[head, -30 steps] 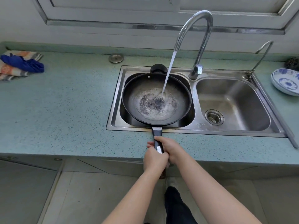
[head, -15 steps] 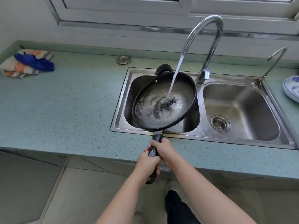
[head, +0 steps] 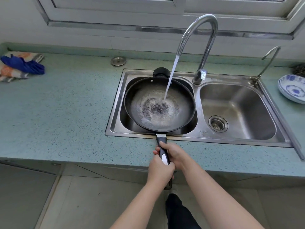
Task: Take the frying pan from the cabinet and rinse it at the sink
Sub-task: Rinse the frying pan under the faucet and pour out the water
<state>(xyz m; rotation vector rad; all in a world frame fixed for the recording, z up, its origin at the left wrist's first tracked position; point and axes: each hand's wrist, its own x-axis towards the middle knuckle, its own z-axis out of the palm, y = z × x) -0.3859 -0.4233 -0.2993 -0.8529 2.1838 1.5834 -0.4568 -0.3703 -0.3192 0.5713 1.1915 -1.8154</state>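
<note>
Catching the stream from the faucet (head: 203, 47), the frying pan (head: 145, 95) sits over the left basin of the sink (head: 239, 140), its handle (head: 162, 142) crossing the front rim. You clamp that handle with both hands, fingers curled round it: right hand (head: 175, 154) nearer the pan, left hand (head: 159, 171) behind. Blue-patterned bowls (head: 292, 90) stand on the counter (head: 66, 113) to your right.

Home kitchen, seemingly: double sink (head: 280, 116), countertop (head: 66, 113).

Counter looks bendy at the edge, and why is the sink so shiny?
Head view: the wide lens bows the counter edge and the window frame. Head view: bright light glints off the steel sink and tap. Head view: the splashing water in the frying pan smears white.
</note>
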